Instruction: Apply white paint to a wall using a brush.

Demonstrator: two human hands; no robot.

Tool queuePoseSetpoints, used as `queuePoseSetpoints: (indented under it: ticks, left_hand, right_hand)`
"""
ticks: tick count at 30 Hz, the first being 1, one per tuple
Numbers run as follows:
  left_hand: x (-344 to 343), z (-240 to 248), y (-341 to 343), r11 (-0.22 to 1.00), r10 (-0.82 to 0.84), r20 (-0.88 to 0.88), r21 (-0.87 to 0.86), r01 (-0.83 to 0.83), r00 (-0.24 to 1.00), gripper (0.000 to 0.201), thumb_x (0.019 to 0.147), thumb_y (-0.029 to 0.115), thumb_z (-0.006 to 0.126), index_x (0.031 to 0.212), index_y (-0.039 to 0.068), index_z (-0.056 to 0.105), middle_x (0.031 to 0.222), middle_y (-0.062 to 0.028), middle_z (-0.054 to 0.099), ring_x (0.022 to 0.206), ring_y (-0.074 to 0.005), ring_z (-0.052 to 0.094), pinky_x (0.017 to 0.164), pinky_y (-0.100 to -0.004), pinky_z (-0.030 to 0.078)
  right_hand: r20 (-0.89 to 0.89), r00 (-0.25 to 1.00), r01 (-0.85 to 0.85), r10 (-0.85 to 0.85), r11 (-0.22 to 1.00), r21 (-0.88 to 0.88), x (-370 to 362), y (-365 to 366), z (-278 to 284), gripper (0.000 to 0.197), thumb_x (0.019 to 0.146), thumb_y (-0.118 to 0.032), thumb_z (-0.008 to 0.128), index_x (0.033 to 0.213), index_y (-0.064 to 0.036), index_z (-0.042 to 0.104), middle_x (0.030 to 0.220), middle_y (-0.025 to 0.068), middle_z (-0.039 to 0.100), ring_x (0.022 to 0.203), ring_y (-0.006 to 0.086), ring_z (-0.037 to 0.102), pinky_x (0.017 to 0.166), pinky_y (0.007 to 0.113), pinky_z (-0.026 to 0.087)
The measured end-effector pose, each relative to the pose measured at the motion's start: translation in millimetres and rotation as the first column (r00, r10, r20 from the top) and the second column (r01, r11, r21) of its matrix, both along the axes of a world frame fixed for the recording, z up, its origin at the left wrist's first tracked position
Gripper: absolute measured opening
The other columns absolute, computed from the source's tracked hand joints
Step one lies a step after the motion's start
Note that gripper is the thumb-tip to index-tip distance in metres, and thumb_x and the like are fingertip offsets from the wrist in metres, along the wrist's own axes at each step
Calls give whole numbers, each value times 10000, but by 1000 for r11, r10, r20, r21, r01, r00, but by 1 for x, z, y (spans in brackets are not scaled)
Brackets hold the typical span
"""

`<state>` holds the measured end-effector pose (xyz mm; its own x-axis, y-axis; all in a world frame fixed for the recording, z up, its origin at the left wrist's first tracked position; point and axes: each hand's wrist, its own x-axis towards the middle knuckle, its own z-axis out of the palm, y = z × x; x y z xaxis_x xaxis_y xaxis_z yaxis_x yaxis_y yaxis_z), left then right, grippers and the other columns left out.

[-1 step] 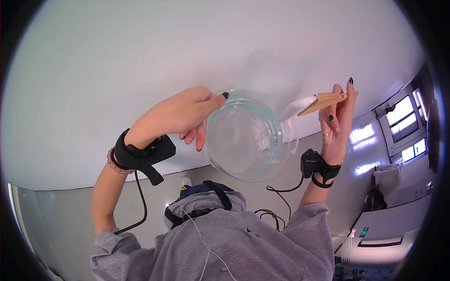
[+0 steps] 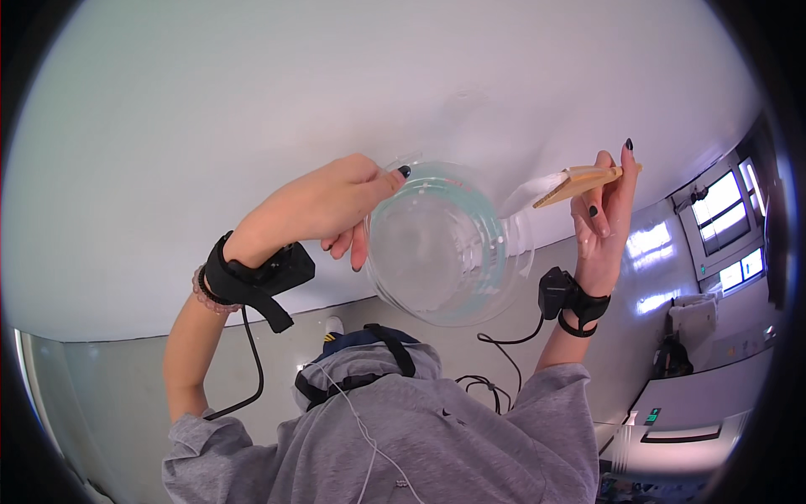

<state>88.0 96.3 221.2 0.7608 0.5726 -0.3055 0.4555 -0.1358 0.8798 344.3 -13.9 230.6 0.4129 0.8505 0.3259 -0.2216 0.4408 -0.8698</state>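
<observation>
A round clear bowl (image 2: pixel 420 244) overhangs the near edge of the white table, with a pale teal tint and glints inside it. My left hand (image 2: pixel 357 197) is closed on its left rim, thumb over the edge and the other fingers down the outside. On the right, my right hand (image 2: pixel 606 206) is closed around a flat wooden brush (image 2: pixel 579 185) with white bristles. The brush is tilted, its bristle tips pointing left toward the bowl's right rim; whether they touch it I cannot tell. Liquid in the bowl is hard to make out.
The white tabletop (image 2: pixel 210 101) stretches away ahead of me, with a faint ring-shaped mark (image 2: pixel 466 99) beyond the bowl. Black straps with small devices sit on both wrists, and a dark cable (image 2: pixel 256 361) hangs by my left arm. Windows (image 2: pixel 722 214) and furniture stand far right.
</observation>
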Motion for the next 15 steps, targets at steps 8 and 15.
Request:
queuePoseSetpoints:
  ticks: [8, 15]
  left_hand:
    - [3, -3, 0, 1000, -6, 12, -6, 6, 1000, 393, 908, 206, 326, 1154, -78, 442, 485, -122, 553, 307, -105, 430, 312, -217, 343]
    - [3, -5, -1, 999, 3, 39, -32, -1, 999, 383, 911, 206, 331, 1165, -56, 447, 492, -135, 559, 305, -106, 428, 312, -218, 346]
  right_hand:
    - [-97, 995, 13, -11, 1000, 22, 6, 0, -1, 358, 929, -321, 397, 664, -81, 394, 424, -16, 334, 265, 8, 218, 262, 118, 192]
    - [-202, 964, -168, 174, 985, 46, 19, 1, -9, 301, 903, -218, 382, 705, -9, 473, 476, 31, 453, 266, 49, 253, 252, 135, 217]
